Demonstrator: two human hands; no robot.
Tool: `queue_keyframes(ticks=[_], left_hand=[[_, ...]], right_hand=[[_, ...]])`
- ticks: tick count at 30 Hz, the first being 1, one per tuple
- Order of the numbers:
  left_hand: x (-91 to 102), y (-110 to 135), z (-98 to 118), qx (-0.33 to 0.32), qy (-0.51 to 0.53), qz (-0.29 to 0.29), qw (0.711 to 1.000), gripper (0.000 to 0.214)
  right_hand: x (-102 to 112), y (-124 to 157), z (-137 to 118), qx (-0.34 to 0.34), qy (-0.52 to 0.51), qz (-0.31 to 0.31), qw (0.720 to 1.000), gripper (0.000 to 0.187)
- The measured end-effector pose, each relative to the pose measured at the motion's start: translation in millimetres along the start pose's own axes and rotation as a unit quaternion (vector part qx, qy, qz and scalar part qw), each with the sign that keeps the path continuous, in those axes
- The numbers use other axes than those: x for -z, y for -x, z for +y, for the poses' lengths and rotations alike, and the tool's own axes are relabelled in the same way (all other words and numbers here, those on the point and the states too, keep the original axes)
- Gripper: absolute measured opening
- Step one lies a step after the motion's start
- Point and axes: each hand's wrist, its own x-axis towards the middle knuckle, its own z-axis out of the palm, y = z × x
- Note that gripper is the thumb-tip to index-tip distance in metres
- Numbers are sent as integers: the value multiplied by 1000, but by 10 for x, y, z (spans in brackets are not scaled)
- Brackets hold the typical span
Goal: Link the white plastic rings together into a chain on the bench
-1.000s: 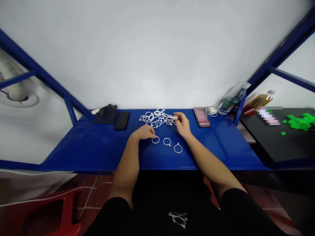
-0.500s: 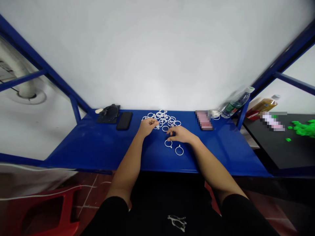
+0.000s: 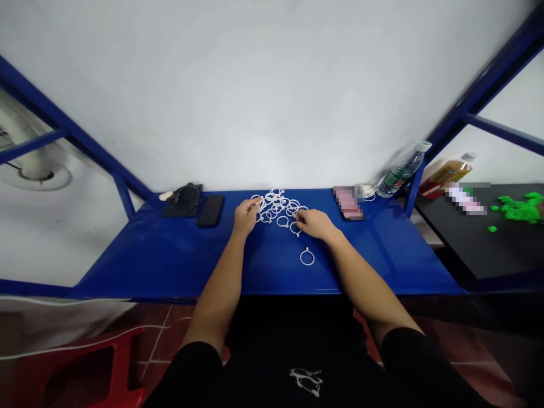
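Note:
A loose pile of white curtain rings point(image 3: 275, 200), each with a small eyelet, lies on the blue table point(image 3: 170, 258) near the wall. My left hand point(image 3: 245, 217) is at the pile's left side, thumb and fingers pinched on white ring pieces; how many is hidden. On the pile's right side, my right hand point(image 3: 315, 223) has its fingers closed at the edge of a single curtain ring point(image 3: 293, 231). Another ring point(image 3: 283, 221) lies flat just left of that one. Closer to my body lies a separate ring point(image 3: 307, 258), touched by neither hand.
To the left are a black phone point(image 3: 211, 211) and a crumpled black bag point(image 3: 187, 198). At the right stand a blurred pink phone-like item point(image 3: 349, 204), a white cable point(image 3: 369, 192) and a leaning water bottle point(image 3: 399, 173). Green pieces point(image 3: 521, 208) cover part of a black table beyond the blue frame.
My right hand has closed its fingers at a front ring, which has shifted away from my body towards the pile. My left hand has moved slightly left and away from me, still pinching.

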Motion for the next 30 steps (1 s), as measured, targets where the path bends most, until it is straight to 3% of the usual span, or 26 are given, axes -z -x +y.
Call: queue_keyframes(ticks=[3,10,16,20,23,26,30], left_hand=[[7,-10,-10,-4,-7,-1,1000,30],[7,7,9,-36,-57,5,998,26],[8,18,11,-41,-67,2,997,26],[9,15,19,-47,-63,-3,997,29],[15,10,14,-47,-65,-1,997,30],[9,13,-13,-51,-72,2,996,29],[-38,36,-71,9,-54,-24,998,25]], right_hand=[[86,17,105,-14,-24,4,1000,14],[44,41,292,98,-100,-62,988,41],[-68,-21,205,92,-111,-107,984,27],[-48,-13,133,89,-108,-90,986,9],[-24,7,111,71,-114,-66,989,17],[-27,11,112,62,-117,-79,988,26],[-48,-4,120,65,-129,-97,985,26]])
